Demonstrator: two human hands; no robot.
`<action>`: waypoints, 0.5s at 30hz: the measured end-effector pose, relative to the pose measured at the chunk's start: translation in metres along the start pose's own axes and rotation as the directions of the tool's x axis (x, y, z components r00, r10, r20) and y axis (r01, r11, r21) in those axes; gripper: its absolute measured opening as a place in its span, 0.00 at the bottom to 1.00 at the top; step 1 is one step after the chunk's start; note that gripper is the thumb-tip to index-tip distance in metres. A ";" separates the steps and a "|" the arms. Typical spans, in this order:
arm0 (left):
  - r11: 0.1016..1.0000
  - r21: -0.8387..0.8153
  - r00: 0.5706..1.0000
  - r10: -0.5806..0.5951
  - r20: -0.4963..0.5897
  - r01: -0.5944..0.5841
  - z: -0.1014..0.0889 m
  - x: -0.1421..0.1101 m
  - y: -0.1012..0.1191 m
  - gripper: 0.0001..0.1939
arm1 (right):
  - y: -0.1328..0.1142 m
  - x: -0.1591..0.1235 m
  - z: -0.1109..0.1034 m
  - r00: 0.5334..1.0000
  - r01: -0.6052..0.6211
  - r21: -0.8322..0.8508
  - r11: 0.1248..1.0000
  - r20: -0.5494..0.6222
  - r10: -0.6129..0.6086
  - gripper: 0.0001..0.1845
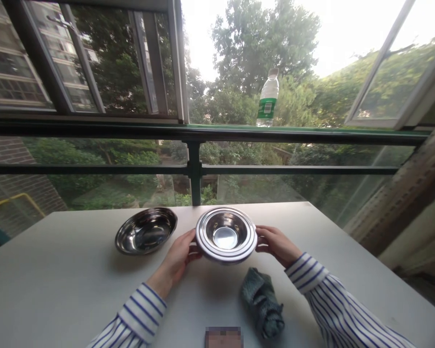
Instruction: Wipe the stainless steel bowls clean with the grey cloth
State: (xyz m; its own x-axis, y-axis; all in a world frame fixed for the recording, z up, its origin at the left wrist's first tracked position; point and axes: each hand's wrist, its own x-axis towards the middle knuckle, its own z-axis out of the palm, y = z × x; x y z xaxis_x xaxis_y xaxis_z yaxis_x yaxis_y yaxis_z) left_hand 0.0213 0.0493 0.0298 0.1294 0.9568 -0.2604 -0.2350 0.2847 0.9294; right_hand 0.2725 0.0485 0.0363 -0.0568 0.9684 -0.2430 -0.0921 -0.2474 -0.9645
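Observation:
My left hand and my right hand grip opposite sides of the rim of a stainless steel bowl. The bowl is raised slightly and tilted, with its inside facing me. A second steel bowl rests on the white table, left of my left hand and apart from it. A crumpled blue-grey cloth lies just below my right hand, not touching it.
A blurred rectangular object sits at the table's near edge. The table's far edge meets a glass balcony railing. A plastic water bottle stands on the railing's top bar, with open windows around it.

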 end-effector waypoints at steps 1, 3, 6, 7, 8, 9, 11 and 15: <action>1.000 0.005 1.000 0.000 0.013 0.000 0.004 0.001 0.001 0.13 | -0.002 -0.001 -0.003 1.000 0.004 0.000 1.000 -0.014 -0.004 0.09; 1.000 0.014 0.999 -0.003 0.038 0.002 0.012 0.004 0.001 0.13 | -0.004 -0.002 -0.009 0.999 0.010 -0.003 1.000 -0.049 -0.010 0.09; 1.000 0.028 0.998 -0.015 0.069 0.013 0.025 0.009 -0.001 0.12 | -0.007 -0.004 -0.020 0.994 0.011 -0.013 1.000 -0.104 -0.012 0.09; 0.999 0.031 0.997 -0.021 0.080 0.018 0.030 0.010 -0.002 0.12 | -0.008 -0.004 -0.024 0.992 0.009 -0.018 1.000 -0.123 -0.011 0.09; 0.999 0.034 0.995 -0.027 0.091 0.024 0.035 0.012 -0.003 0.12 | -0.009 -0.005 -0.028 0.990 0.006 -0.023 1.000 -0.143 -0.009 0.09; 0.999 0.037 0.994 -0.035 0.101 0.031 0.040 0.013 -0.004 0.12 | -0.009 -0.005 -0.032 0.987 0.001 -0.029 1.000 -0.163 -0.006 0.09; 0.998 0.043 0.992 -0.049 0.117 0.044 0.049 0.016 -0.006 0.12 | -0.010 -0.004 -0.041 0.979 -0.010 -0.043 0.999 -0.205 0.001 0.09; 0.996 0.063 0.987 -0.078 0.138 0.070 0.066 0.022 -0.010 0.11 | -0.010 -0.002 -0.059 0.963 -0.038 -0.075 0.996 -0.270 0.017 0.09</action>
State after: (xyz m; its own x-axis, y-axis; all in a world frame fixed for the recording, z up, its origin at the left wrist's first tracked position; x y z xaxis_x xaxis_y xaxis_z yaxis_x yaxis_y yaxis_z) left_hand 0.0905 0.0640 0.0320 0.2786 0.9144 -0.2936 -0.1647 0.3467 0.9234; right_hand 0.3319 0.0509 0.0404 0.2123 0.9369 -0.2778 -0.0148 -0.2812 -0.9595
